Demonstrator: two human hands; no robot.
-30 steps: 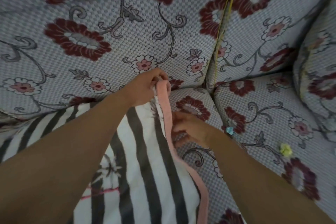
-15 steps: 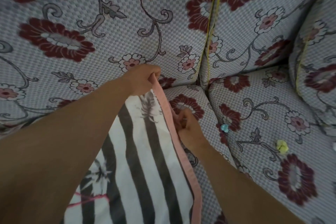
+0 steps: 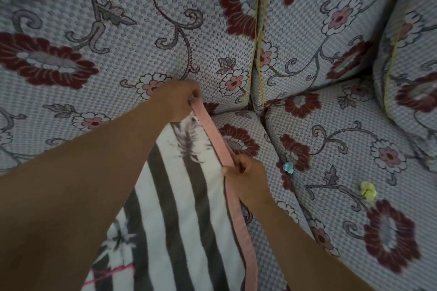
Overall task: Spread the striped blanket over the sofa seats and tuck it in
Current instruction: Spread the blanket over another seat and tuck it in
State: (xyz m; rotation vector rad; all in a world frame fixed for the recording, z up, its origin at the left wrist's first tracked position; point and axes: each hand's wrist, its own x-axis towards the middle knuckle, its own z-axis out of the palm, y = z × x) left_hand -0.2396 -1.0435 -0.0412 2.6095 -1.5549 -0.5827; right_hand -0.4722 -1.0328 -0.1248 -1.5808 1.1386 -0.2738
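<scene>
Both hands (image 3: 176, 101) (image 3: 246, 178) pinch blanket's pink edge (image 3: 214, 136).

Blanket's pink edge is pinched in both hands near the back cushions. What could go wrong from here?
1. The striped blanket covers only the left seat; the right seat cushion is bare, so tucking now may leave it uncovered.
2. The small blue and yellow bits on that seat could get trapped underneath.
3. The left hand and right hand grip only the pink trim, which might bunch.
</scene>
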